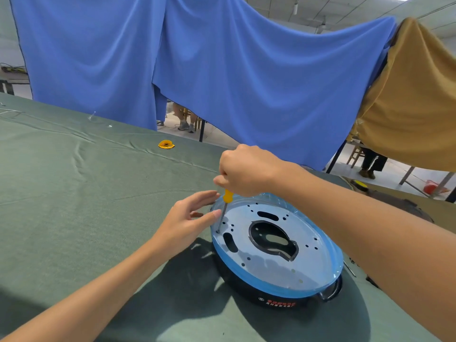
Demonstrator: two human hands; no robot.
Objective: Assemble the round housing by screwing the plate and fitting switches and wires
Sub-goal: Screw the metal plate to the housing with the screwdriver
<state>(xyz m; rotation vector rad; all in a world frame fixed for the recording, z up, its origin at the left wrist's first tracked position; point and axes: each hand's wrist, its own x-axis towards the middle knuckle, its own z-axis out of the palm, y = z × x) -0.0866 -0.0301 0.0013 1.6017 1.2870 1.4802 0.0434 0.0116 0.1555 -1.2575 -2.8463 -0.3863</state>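
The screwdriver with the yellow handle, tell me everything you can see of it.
The screwdriver has a rounded yellow handle, plastic by its look, and a thin grey metal shaft. It stands nearly upright, with its tip at a hole near the edge of the silver plate. The right hand grips the handle from above, hiding its top. The left hand has its thumb beside the shaft; contact is unclear.

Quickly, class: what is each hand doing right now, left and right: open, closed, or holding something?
Left hand: open, fingers relaxed beside the screwdriver shaft, holding nothing.
Right hand: closed round the screwdriver's yellow handle, tip down on the metal plate.
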